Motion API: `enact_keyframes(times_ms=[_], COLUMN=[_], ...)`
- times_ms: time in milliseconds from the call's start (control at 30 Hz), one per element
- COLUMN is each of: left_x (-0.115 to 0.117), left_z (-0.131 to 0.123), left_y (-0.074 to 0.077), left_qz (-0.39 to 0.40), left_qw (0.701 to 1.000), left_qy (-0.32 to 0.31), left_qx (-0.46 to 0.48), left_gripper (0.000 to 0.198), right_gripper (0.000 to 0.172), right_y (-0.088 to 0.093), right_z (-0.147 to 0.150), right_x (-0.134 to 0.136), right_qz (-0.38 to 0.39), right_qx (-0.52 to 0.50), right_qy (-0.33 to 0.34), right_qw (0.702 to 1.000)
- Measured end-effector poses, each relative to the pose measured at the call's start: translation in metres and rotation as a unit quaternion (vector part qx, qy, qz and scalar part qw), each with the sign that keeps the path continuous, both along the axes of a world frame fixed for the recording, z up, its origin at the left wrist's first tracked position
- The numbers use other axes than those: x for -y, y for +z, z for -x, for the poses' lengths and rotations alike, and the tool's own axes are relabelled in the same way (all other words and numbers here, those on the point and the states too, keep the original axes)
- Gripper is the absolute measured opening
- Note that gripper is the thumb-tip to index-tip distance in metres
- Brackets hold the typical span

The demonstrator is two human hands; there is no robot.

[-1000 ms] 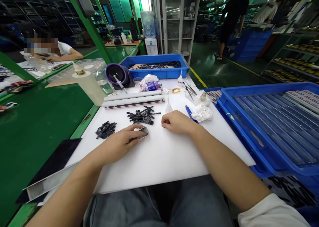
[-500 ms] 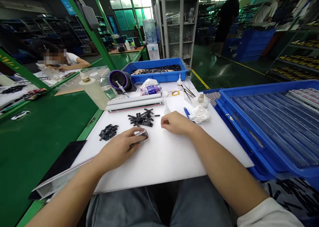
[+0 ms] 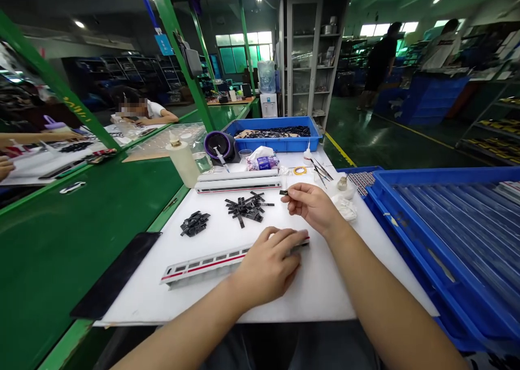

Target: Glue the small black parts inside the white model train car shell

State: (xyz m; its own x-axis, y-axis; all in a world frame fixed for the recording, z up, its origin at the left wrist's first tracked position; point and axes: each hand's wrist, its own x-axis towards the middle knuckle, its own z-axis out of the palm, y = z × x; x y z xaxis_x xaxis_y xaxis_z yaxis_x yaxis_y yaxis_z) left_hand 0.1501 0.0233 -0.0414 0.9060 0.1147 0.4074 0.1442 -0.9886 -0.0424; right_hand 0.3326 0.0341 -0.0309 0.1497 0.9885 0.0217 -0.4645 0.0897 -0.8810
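Note:
A long white model train shell with a red stripe (image 3: pixel 203 264) lies across the white board (image 3: pixel 284 299). My left hand (image 3: pixel 268 264) lies over its right end, fingers curled round it. My right hand (image 3: pixel 312 205) is raised just above the board and pinches a small black part (image 3: pixel 283 193) between thumb and forefinger. Two heaps of small black parts lie on the board, a larger one (image 3: pixel 248 207) in front of my right hand and a smaller one (image 3: pixel 195 222) to the left.
A second white train shell (image 3: pixel 238 184) lies at the back, with a glue bottle (image 3: pixel 183 161), tweezers (image 3: pixel 320 169), a tape roll (image 3: pixel 300 170) and crumpled cloth (image 3: pixel 345 207). Blue bins stand behind (image 3: pixel 276 142) and to the right (image 3: pixel 447 224). A black panel (image 3: pixel 116 275) lies on the green bench. Other people work at the left.
My left hand has drawn the train shell rightward onto the board, so its full length shows. My right hand has lifted off the board with a small black part. The view has tilted up.

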Motion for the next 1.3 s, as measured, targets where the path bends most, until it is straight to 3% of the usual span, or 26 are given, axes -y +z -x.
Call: enact_keyframes(times_ms=[67,167,233,333,467,867,1300], left_x=[-0.002,-0.014,-0.024,-0.034,-0.037,-0.041,-0.039], left_z=[0.009,0.017,0.016,0.010,0.005,0.006,0.003], left_y=[0.007,0.021,0.029,0.034,0.030,0.020,0.019], left_qz=[0.015,0.018,0.004,-0.029,-0.065,-0.123,-0.074], left_qw=[0.993,0.953,0.931,0.929,0.929,0.928,0.924], left_qy=[0.001,0.115,0.186,0.211,0.209,0.206,0.200], left_qx=[0.114,0.281,0.315,0.302,0.298,0.284,0.318], left_gripper=[0.016,0.027,0.033,0.028,0.025,0.033,0.023], right_gripper=[0.027,0.023,0.022,0.022,0.024,0.025,0.022], right_y=[0.001,0.004,0.006,0.006,0.004,0.007,0.002], right_z=[0.006,0.016,0.022,0.030,0.034,0.046,0.046], right_x=[0.000,0.004,0.006,0.009,0.009,0.011,0.010], right_qz=[0.005,0.001,0.004,0.014,0.020,0.007,-0.031], right_qx=[-0.013,-0.034,-0.055,-0.094,-0.132,-0.086,-0.041], right_qy=[0.013,0.029,0.045,0.072,0.093,0.026,0.019], right_qw=[1.000,0.999,0.997,0.993,0.987,0.996,0.999])
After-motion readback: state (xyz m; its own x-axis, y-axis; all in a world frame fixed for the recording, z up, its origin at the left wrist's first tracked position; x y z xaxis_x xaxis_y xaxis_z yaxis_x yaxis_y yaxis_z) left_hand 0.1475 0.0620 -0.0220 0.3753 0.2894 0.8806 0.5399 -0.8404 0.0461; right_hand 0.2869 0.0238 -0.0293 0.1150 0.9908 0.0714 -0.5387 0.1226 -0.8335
